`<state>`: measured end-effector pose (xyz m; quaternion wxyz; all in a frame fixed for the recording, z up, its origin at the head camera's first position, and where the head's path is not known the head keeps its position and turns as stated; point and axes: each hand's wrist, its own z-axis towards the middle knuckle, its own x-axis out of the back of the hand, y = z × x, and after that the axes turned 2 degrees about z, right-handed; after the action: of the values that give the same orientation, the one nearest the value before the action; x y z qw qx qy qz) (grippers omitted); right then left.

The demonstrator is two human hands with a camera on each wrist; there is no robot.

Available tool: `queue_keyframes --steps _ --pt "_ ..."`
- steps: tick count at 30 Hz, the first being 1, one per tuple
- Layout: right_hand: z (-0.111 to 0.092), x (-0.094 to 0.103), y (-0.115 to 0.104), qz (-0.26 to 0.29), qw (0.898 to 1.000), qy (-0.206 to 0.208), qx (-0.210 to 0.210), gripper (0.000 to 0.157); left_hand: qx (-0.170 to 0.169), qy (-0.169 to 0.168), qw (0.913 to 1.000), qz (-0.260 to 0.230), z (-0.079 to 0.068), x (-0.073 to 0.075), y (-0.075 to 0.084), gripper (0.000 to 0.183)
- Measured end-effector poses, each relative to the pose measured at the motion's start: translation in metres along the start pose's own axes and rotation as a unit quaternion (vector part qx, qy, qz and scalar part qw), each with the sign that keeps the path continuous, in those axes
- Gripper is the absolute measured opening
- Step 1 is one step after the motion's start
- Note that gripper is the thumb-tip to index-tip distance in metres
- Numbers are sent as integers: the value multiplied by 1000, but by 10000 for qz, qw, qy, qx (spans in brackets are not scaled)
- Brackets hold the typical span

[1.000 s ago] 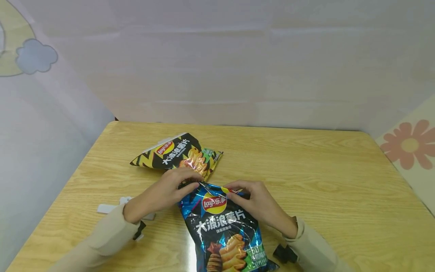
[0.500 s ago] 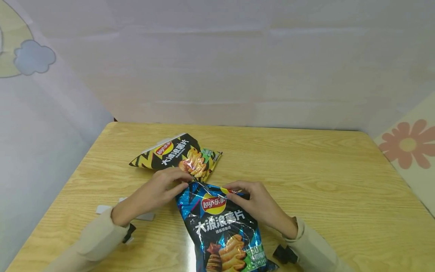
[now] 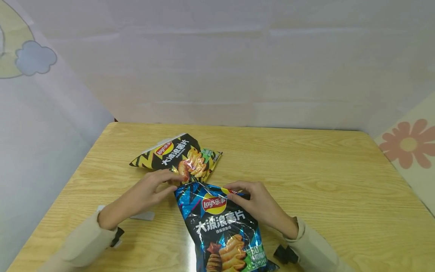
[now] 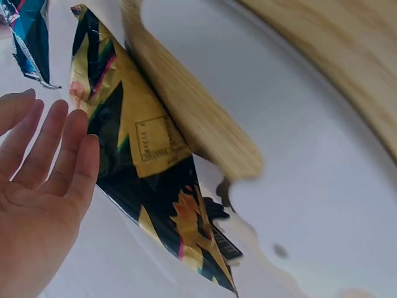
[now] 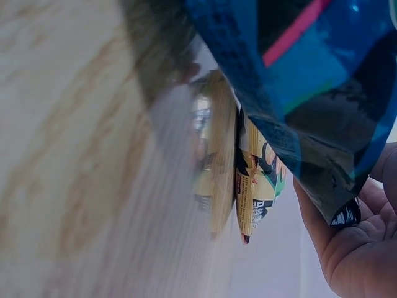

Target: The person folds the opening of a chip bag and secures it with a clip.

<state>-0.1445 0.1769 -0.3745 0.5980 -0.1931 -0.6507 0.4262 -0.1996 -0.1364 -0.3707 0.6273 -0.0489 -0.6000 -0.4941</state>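
Note:
A blue and black Lay's chip bag (image 3: 224, 223) lies at the table's front, its crinkled top edge facing away from me. My right hand (image 3: 258, 200) pinches that edge near its right corner; in the right wrist view the bag's corner hangs by the palm (image 5: 366, 248). Near the top left corner is my left hand (image 3: 146, 192), fingers extended and holding nothing. The left wrist view shows its fingers (image 4: 53, 139) straight, with a gap to the blue bag (image 4: 32, 43). Behind, a yellow and black Lay's chip bag (image 3: 173, 153) lies on the table.
A white flat object (image 3: 144, 216) lies partly hidden under my left forearm. The wooden table (image 3: 306, 170) ends at a pale wall (image 3: 238, 75) at the back. A black wrist device (image 3: 285, 254) sits by the right sleeve.
My left hand has let go of the blue chip bag's top edge and drawn back to the left, uncovering its left corner. The right hand and both bags have stayed nearly still.

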Motion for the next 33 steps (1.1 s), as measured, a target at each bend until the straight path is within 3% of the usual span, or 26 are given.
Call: queue_keyframes --steps 6,13,21,33 --pt "-1 0 0 2 10000 -4 -31 24 -119 161 9996 175 -10 6 -5 28" --pt "-1 1 1 5 10000 -18 -59 25 144 9 9992 370 -22 13 -10 27" --pt "-2 2 2 81 10000 -45 -30 25 25 -19 9982 591 -33 18 -19 29" --pt "-3 2 1 35 9999 -38 -106 25 666 -836 9915 737 -46 24 -30 27"
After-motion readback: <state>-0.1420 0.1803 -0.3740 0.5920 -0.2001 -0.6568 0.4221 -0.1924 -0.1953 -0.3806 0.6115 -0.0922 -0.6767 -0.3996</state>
